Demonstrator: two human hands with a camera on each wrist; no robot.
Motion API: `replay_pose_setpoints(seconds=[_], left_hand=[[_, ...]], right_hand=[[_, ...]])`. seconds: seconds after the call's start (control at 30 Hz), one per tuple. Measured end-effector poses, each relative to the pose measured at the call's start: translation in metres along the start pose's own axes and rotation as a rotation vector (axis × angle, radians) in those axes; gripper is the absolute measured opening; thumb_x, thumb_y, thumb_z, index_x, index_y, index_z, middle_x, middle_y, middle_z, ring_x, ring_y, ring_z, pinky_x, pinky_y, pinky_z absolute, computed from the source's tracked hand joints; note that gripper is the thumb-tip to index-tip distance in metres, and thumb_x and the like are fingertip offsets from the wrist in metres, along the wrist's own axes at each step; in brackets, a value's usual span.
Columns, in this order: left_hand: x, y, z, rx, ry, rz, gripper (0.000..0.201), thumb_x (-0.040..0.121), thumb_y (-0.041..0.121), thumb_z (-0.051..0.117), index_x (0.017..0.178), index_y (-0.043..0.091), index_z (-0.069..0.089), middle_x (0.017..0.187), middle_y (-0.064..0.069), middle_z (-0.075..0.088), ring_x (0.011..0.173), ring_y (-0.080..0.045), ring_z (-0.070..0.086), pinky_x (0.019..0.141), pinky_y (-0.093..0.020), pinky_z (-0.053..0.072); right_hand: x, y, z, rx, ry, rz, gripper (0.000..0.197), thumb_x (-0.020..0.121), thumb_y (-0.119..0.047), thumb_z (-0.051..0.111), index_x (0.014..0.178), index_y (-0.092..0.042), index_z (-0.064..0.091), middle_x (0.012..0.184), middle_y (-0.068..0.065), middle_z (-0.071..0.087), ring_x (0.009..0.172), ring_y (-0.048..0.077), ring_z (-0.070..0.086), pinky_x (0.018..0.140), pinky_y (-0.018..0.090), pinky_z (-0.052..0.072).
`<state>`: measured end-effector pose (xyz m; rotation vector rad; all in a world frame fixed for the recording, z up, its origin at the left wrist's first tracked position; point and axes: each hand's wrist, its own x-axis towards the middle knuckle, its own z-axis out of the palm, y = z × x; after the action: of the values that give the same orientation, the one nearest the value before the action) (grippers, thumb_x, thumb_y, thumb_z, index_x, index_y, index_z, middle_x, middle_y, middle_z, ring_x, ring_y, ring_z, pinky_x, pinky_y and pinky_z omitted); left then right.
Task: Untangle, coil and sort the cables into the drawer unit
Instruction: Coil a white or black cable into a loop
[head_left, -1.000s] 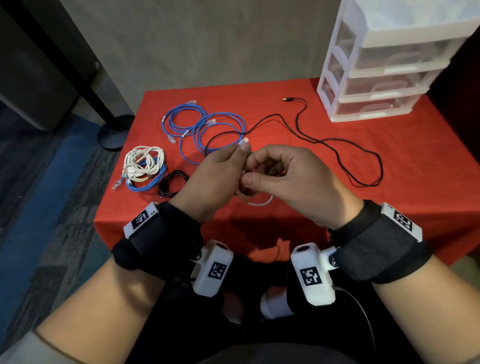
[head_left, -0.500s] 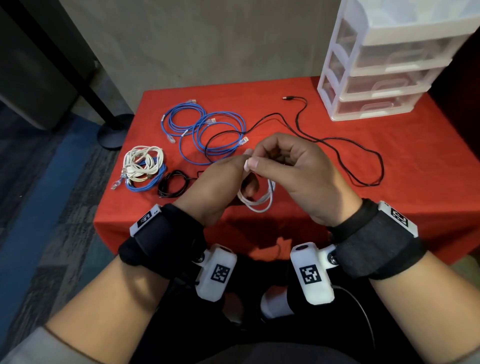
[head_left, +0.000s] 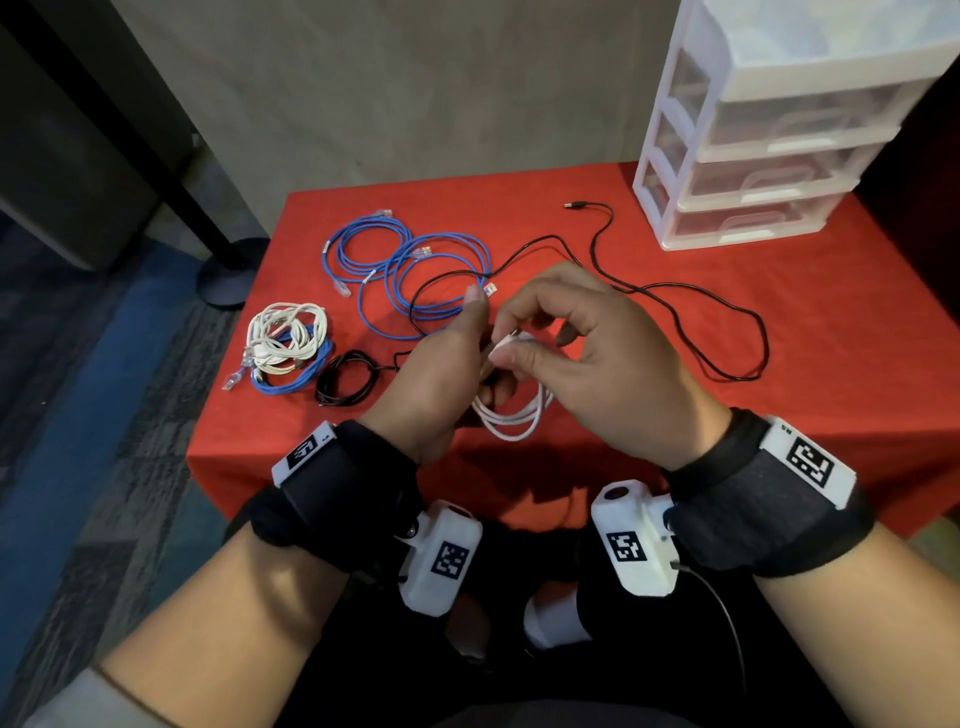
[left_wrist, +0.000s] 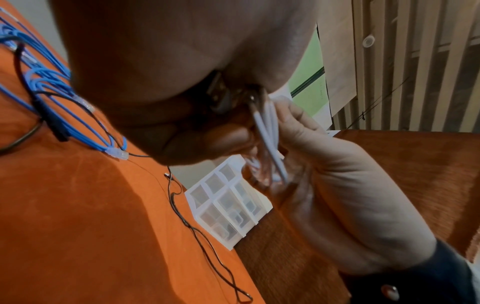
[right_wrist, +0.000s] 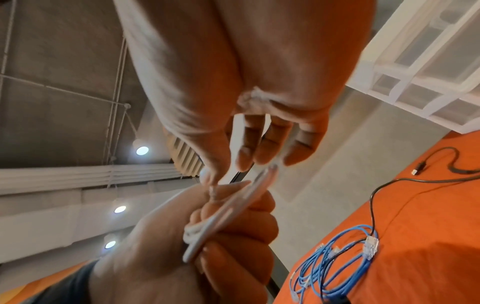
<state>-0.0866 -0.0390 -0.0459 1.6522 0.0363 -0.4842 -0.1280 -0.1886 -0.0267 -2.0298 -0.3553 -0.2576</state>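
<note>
The right hand (head_left: 597, 358) has dropped slightly, fingers pinching the white cable (head_left: 511, 418) end; the left hand (head_left: 441, 374) grips its coil above the counter (head_left: 831, 338). Loosening could spring the loops apart.

Two hands (head_left: 441, 364) (head_left: 597, 358), one drawer unit (head_left: 769, 130), one table (head_left: 857, 322), several cables (head_left: 410, 270)

**Little to read**

The right wristband (head_left: 763, 499) carries a white tag (head_left: 808, 462) with a square black-and-white code and small letters, possibly "RS". Similar codes sit on the left wristband (head_left: 332, 467) and both wrist cameras; no brands or words.
</note>
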Motion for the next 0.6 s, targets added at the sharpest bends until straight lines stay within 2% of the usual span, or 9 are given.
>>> replay_pose_setpoints(seconds=[0.03, 0.1, 0.2, 0.27, 0.33, 0.4, 0.5, 0.53, 0.6], left_hand=[[0.000, 0.001, -0.001, 0.042, -0.002, 0.016, 0.077, 0.100, 0.071, 0.024, 0.060, 0.021, 0.066, 0.053, -0.006, 0.053, 0.046, -0.018, 0.043, 0.052, -0.029, 0.029], [-0.001, 0.004, -0.001, 0.137, 0.000, 0.046, 0.085, 0.098, 0.075, 0.018, 0.056, 0.021, 0.068, 0.056, -0.009, 0.059, 0.049, -0.020, 0.050, 0.055, -0.029, 0.036], [-0.004, 0.006, -0.002, 0.171, -0.038, 0.048, 0.092, 0.097, 0.076, 0.012, 0.054, 0.016, 0.067, 0.053, -0.009, 0.059, 0.047, -0.020, 0.050, 0.050, -0.025, 0.035], [-0.006, 0.006, -0.002, 0.153, -0.047, 0.055, 0.092, 0.097, 0.076, 0.013, 0.056, 0.014, 0.067, 0.051, -0.009, 0.058, 0.043, -0.018, 0.049, 0.047, -0.024, 0.034], [-0.009, 0.006, 0.000, 0.137, -0.011, 0.089, 0.087, 0.099, 0.073, 0.015, 0.054, 0.017, 0.065, 0.050, -0.010, 0.058, 0.042, -0.018, 0.049, 0.046, -0.024, 0.036], [-0.012, 0.007, 0.002, 0.169, 0.040, 0.139, 0.085, 0.101, 0.068, 0.013, 0.053, 0.019, 0.062, 0.049, -0.008, 0.058, 0.043, -0.016, 0.051, 0.044, -0.021, 0.038], [-0.017, 0.012, 0.006, 0.176, 0.066, 0.222, 0.080, 0.104, 0.060, 0.010, 0.071, 0.012, 0.063, 0.047, -0.008, 0.055, 0.044, -0.017, 0.052, 0.043, -0.020, 0.039], [-0.018, 0.012, 0.007, 0.153, 0.056, 0.254, 0.076, 0.105, 0.057, 0.011, 0.084, 0.009, 0.066, 0.048, -0.009, 0.054, 0.044, -0.017, 0.051, 0.042, -0.021, 0.038], [-0.017, 0.010, 0.008, 0.082, 0.046, 0.313, 0.063, 0.108, 0.051, 0.018, 0.114, 0.009, 0.065, 0.052, -0.007, 0.054, 0.043, -0.017, 0.049, 0.042, -0.021, 0.038]], right_hand=[[0.000, 0.000, 0.000, 0.049, 0.013, -0.003, 0.010, 0.086, -0.009, 0.077, 0.092, -0.015, 0.071, 0.096, 0.001, 0.062, 0.083, 0.017, 0.064, 0.078, 0.022, 0.046], [0.000, 0.000, 0.001, 0.193, 0.005, 0.016, 0.009, 0.090, -0.002, 0.072, 0.095, -0.008, 0.068, 0.097, 0.013, 0.061, 0.071, 0.027, 0.066, 0.071, 0.030, 0.054], [-0.002, 0.000, 0.001, 0.348, -0.018, 0.034, 0.007, 0.094, 0.002, 0.067, 0.098, -0.001, 0.064, 0.087, 0.023, 0.062, 0.061, 0.031, 0.064, 0.065, 0.031, 0.055], [-0.004, -0.001, 0.000, 0.425, -0.026, 0.032, 0.006, 0.094, 0.002, 0.066, 0.099, 0.002, 0.063, 0.080, 0.023, 0.063, 0.061, 0.033, 0.065, 0.066, 0.034, 0.056], [-0.004, 0.001, 0.002, 0.447, 0.006, 0.042, 0.007, 0.093, 0.001, 0.067, 0.099, 0.003, 0.064, 0.080, 0.015, 0.067, 0.065, 0.023, 0.068, 0.067, 0.028, 0.054], [-0.003, 0.004, 0.005, 0.395, 0.062, 0.070, 0.007, 0.092, -0.003, 0.071, 0.098, -0.003, 0.069, 0.089, 0.013, 0.070, 0.074, 0.013, 0.067, 0.070, 0.022, 0.050], [-0.002, 0.008, 0.011, 0.369, 0.090, 0.140, 0.005, 0.093, -0.008, 0.072, 0.097, -0.009, 0.069, 0.091, 0.016, 0.070, 0.069, 0.014, 0.065, 0.067, 0.028, 0.051], [-0.003, 0.009, 0.013, 0.358, 0.097, 0.156, 0.005, 0.093, -0.010, 0.071, 0.097, -0.009, 0.069, 0.089, 0.014, 0.070, 0.066, 0.016, 0.065, 0.065, 0.033, 0.052], [-0.003, 0.011, 0.016, 0.329, 0.112, 0.176, 0.005, 0.094, -0.013, 0.071, 0.099, -0.013, 0.069, 0.084, 0.014, 0.070, 0.066, 0.028, 0.067, 0.067, 0.043, 0.054]])
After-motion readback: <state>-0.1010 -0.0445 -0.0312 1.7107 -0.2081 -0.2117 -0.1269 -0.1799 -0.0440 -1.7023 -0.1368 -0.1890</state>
